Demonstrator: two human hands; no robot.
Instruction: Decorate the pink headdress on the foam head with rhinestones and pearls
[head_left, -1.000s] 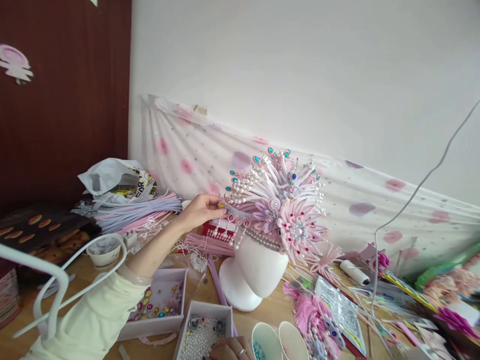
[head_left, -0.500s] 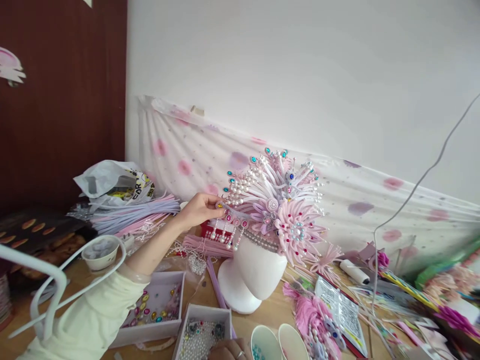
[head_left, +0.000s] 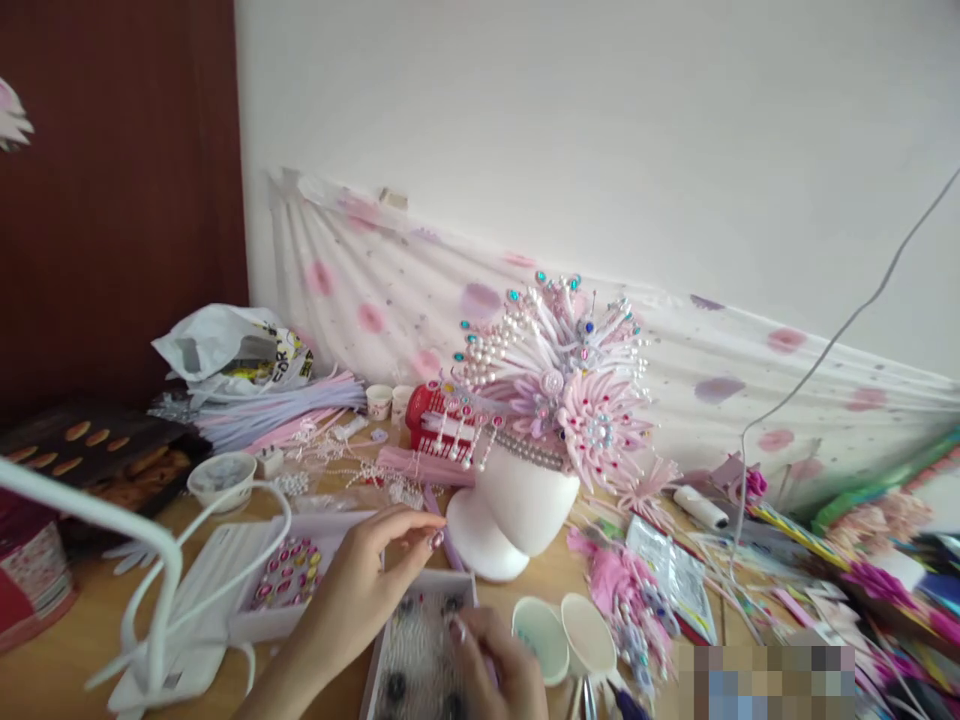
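My left hand [head_left: 375,575] hovers over the near edge of the bead boxes, thumb and index fingertip close together in a pinch; anything between them is too small to make out. Blurred a little, my right hand [head_left: 504,665] is over the white box of pearl beads [head_left: 427,640], its fingers curled in; what they hold, if anything, is hidden. Behind both hands stands a white foam mannequin head [head_left: 525,500] wearing a pink and white headdress [head_left: 559,385] with flowers, pearls and blue gems. Short pearl tassels [head_left: 457,445] hang at its left side.
A box of coloured gems [head_left: 289,575] lies left of my left hand, beside a white lamp [head_left: 161,590]. Two paper cups [head_left: 540,640] stand right of the bead box. Pink tassels [head_left: 615,575], pipe cleaners [head_left: 277,415] and a red basket [head_left: 442,425] lie farther around.
My left hand has let go of the headdress's left side and come down toward the bead boxes. My right hand has moved up further into view over the pearl box. The view has shifted slightly.
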